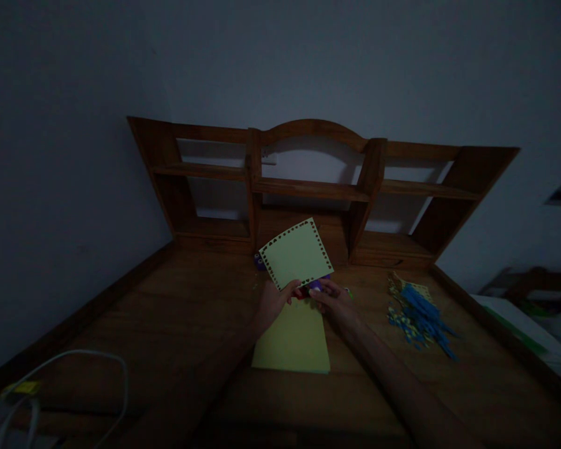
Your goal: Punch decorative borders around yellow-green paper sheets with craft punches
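Note:
A pale yellow sheet of paper (297,254) with small cut-out shapes along its edges is held up and tilted over the desk. My left hand (277,300) is closed on its lower edge, thumb on top. My right hand (331,297) grips a small purple paper punch (315,286) at the sheet's lower right edge. Something red shows between the hands, partly hidden by the fingers. Below lies a stack of plain yellow paper (292,343) on the desk. Behind the raised sheet's left corner, another purple object (259,261) is partly covered.
A wooden shelf unit (311,190) stands along the back of the desk (177,318). To the right lies a pile of blue and yellow paper scraps (421,312). A white cable (93,353) curves at the front left. Raised wooden edges (490,327) border the desktop.

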Motion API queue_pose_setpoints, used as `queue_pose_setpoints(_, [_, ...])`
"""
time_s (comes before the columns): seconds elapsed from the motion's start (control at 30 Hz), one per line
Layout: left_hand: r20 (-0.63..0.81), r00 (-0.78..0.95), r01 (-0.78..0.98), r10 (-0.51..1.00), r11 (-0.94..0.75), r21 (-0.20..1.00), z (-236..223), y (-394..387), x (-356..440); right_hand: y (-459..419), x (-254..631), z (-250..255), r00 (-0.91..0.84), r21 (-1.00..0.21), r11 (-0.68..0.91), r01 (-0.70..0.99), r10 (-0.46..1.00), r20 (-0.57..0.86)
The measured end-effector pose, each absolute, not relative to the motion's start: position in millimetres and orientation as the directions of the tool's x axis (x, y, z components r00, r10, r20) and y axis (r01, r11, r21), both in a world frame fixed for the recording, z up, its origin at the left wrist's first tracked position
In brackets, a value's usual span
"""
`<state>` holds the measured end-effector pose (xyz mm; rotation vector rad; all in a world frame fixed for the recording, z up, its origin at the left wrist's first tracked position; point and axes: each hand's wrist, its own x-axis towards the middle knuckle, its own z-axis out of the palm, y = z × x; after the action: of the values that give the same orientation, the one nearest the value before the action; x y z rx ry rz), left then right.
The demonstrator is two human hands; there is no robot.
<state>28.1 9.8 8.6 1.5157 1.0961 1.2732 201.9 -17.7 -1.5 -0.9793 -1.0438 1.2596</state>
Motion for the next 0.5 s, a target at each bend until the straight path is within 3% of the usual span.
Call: queue_pose_setpoints(0.5, [0.259, 0.077, 0.079, 0.963, -0.264, 0.961, 15.6, 5.1, 29.9, -16.0, 202.4, -5.1, 0.017, -0.964, 0.077, -0.253, 0.997, 0.075])
